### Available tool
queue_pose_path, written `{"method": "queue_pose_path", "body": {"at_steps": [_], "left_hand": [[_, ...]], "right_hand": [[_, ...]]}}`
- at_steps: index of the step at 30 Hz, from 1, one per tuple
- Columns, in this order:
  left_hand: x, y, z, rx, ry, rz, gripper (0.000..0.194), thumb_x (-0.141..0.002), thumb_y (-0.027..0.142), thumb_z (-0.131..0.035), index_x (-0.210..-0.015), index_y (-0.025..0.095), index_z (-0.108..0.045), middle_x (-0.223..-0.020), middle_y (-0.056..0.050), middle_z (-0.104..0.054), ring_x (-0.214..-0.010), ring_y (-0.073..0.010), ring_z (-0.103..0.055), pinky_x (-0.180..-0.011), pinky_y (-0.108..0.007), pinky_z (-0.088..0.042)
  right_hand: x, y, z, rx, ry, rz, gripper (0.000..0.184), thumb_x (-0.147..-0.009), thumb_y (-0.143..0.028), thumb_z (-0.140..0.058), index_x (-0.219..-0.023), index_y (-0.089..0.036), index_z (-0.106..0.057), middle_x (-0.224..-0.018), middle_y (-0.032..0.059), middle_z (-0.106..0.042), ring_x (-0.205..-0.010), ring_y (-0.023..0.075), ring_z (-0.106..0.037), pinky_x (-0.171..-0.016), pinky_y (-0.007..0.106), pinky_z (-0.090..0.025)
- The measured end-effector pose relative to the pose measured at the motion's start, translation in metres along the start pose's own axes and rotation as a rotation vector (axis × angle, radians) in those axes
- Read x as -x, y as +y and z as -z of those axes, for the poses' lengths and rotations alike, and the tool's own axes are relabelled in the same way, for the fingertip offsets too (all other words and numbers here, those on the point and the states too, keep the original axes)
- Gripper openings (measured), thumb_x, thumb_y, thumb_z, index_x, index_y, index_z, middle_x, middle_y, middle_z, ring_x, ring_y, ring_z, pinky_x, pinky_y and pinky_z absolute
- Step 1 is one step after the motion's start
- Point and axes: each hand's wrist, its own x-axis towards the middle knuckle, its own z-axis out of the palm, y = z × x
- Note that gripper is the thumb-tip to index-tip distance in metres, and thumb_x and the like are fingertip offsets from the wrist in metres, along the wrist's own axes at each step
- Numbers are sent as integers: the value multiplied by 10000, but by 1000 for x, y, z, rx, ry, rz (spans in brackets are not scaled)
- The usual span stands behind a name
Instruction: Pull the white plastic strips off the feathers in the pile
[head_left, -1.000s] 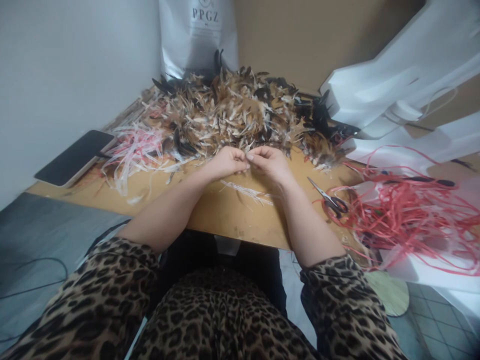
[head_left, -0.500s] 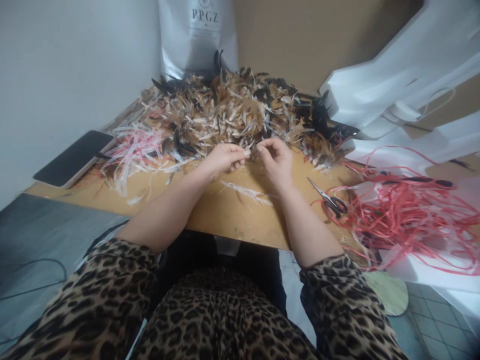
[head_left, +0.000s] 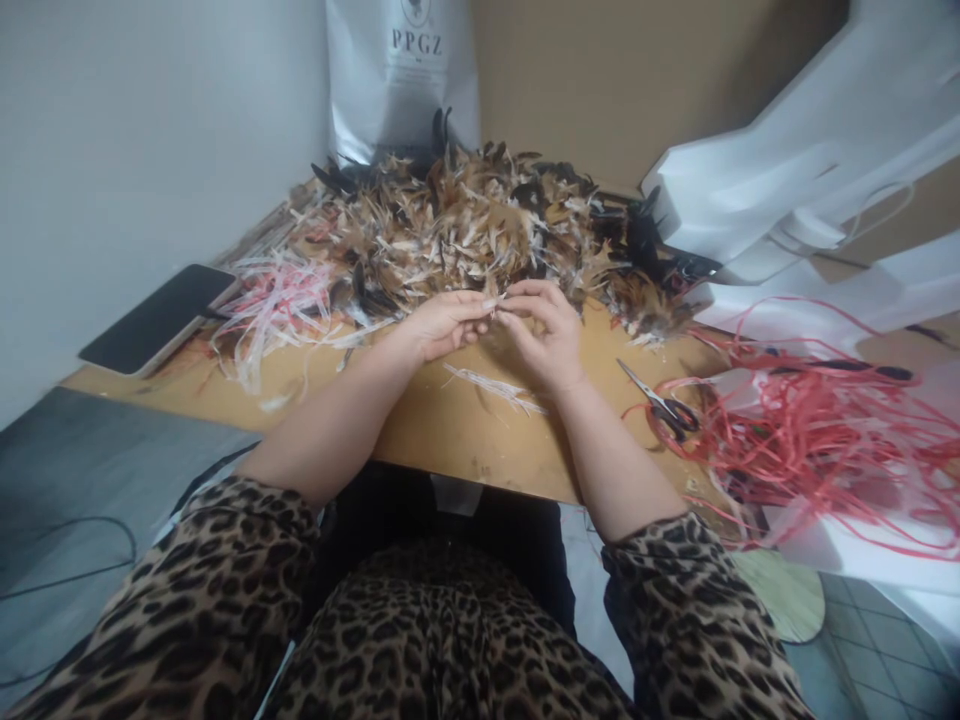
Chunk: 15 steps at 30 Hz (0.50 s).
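My left hand (head_left: 452, 322) and my right hand (head_left: 546, 330) meet fingertip to fingertip in front of a heap of brown, white and black feathers (head_left: 465, 225). My left thumb and fingers pinch something small and pale, too fine to make out. The right thumb and fingers close on the same spot, where a thin strand seems to show. Below my hands, thin white strips (head_left: 495, 385) lie on the wooden table (head_left: 450, 430). To the right, scissors with dark handles (head_left: 664, 402) rest with their blades pointing away from me.
A phone-like dark slab (head_left: 157, 318) lies at the left, beside pink and white plastic strips (head_left: 277, 300). Tangled red strings (head_left: 825, 430) cover the right side near white foam pieces (head_left: 780, 180). A silvery-white bag (head_left: 405, 90) stands behind the feathers.
My right hand drew slightly away from the left, then came back to its fingertips with its fingers more extended. The left hand stayed nearly in place, pinching. The view shifted slightly.
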Motion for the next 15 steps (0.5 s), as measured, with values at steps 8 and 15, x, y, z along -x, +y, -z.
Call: {"method": "queue_pose_path", "body": {"at_steps": [8, 15], "left_hand": [[4, -2, -4, -189, -85, -4, 148, -728, 198, -762, -795, 90, -687, -731, -58, -703, -524, -44, -567, -451, -146, -365], [6, -3, -3, -242, -147, 9, 157, -708, 214, -770, -740, 80, -693, -727, -68, -698, -534, -43, -561, -454, -148, -363]], "right_hand": [[-4, 4, -1, -748, -71, -845, 365, -616, -459, -819, -823, -183, -699, -700, -9, -666, -623, 103, -594, -661, 264, -503], [-5, -8, -2, -930, -121, -913, 340, -546, -360, -878, -752, -180, -675, -631, -30, -678, -541, 99, -611, -612, 256, -513]]}}
